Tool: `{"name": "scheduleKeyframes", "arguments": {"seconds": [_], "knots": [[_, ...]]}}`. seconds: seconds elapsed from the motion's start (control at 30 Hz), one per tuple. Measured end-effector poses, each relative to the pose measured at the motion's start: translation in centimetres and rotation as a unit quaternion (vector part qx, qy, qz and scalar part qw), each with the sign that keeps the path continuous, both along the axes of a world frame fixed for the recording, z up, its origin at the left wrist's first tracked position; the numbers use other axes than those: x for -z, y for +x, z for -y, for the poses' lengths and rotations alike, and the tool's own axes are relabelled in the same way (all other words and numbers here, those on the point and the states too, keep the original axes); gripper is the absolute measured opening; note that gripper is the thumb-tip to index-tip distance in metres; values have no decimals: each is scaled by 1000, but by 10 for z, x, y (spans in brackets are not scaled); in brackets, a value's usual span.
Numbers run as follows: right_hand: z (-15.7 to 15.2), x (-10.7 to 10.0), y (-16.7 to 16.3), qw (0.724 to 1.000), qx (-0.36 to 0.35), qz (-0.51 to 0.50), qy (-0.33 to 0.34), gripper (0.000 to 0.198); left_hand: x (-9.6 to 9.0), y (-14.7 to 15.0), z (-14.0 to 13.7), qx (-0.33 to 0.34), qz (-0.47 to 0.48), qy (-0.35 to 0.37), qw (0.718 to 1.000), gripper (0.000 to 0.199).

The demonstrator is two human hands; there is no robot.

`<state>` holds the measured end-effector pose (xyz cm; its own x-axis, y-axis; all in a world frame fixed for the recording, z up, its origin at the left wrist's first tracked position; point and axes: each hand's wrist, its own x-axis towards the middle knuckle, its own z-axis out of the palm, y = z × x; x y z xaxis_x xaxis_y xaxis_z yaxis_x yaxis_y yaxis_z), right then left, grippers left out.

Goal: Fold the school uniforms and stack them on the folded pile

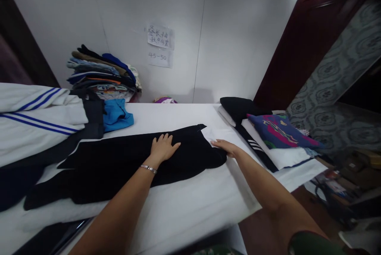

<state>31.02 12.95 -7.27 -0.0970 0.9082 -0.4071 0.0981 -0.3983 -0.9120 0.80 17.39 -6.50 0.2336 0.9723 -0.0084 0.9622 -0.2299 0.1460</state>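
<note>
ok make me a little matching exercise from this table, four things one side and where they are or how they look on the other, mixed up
Column one
1. black garment
2. bright blue cloth
3. white garment
4. paper notes

Column two
A. marked with pairs of blue stripes
B. fixed to the wall
C. spread lengthwise across the middle of the white tabletop
D. bunched up just in front of the tall clothes stack

Right pairs: 1-C, 2-D, 3-A, 4-B
</note>
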Motion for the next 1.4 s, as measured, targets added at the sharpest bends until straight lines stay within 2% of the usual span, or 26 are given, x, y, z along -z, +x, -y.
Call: {"name": "scheduleKeyframes", "arguments": {"seconds": [0.1, 0.2, 0.27, 0.37, 0.5, 0.6, 0.7, 0.77, 0.87, 0.93, 1.0, 1.07, 1.13, 1.2, 1.3, 1.37, 1.4], "knots": [[5, -1, -9, 999, -12, -32, 30, 45, -4, 0, 2, 1, 7, 28, 1000, 69], [10, -8, -6, 996, 14, -32, 80, 46, -15, 5, 10, 21, 34, 74, 996, 69], [15, -15, 10, 994, 46, -4, 101, 47, -23, 12, 20, 53, 53, 94, 993, 67], [25, -19, 55, 986, 109, 67, 106, 48, -29, 29, 39, 126, 66, 99, 985, 67], [41, -2, 111, 978, 75, 168, 103, 45, -14, 52, 58, 212, 55, 20, 975, 67], [47, 11, 125, 940, 93, 303, 124, 51, 3, 61, 61, 220, 31, -8, 975, 73], [45, 7, 109, 858, 120, 451, 213, 57, 11, 62, 59, 218, 35, -8, 975, 77], [41, -5, 84, 820, 96, 476, 302, 58, 11, 60, 59, 219, 41, -14, 975, 77], [32, -21, 32, 805, 31, 429, 409, 57, 5, 59, 61, 226, 61, -29, 972, 80], [26, -23, -3, 802, -22, 403, 440, 58, -1, 56, 64, 233, 80, -38, 968, 81], [19, -14, -32, 804, -90, 409, 421, 60, -8, 49, 66, 238, 92, -41, 966, 77], [14, 1, -51, 803, -151, 440, 372, 61, -16, 34, 66, 235, 100, -39, 966, 69], [11, 17, -60, 795, -180, 471, 336, 61, -24, 10, 64, 213, 108, -35, 970, 61], [10, 29, -61, 787, -178, 484, 338, 61, -29, -23, 59, 136, 104, -16, 985, 56], [10, 35, -57, 784, -165, 479, 358, 61, -30, -76, 52, -82, 76, 29, 993, 50], [11, 36, -55, 784, -162, 473, 367, 61, -26, -103, 48, -207, 71, 14, 976, 51], [11, 35, -55, 785, -160, 471, 370, 61, -23, -112, 46, -245, 73, -4, 967, 53]]}}
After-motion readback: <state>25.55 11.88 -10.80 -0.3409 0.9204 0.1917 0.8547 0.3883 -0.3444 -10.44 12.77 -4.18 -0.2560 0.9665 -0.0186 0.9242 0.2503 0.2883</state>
